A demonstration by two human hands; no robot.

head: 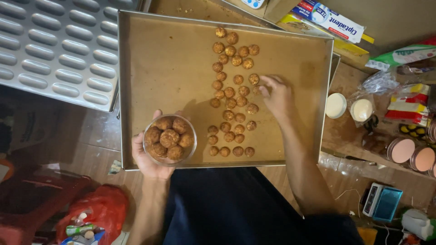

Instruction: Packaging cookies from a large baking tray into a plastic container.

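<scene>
While the left hand point(150, 159) grips a small clear plastic jar point(170, 139) from below, fingers closed around it, the right hand point(277, 95) rests on the metal baking tray point(136, 90) with fingertips pinched on one round cookie point(257, 90). The jar, full of crumb-coated brown balls, sits at the tray's near edge, left of the picking hand. Cookies point(229, 90) lie in a loose column running away from the person, just left of the right hand. A grey mould tray point(59, 45) with oblong hollows lies at far left.
</scene>
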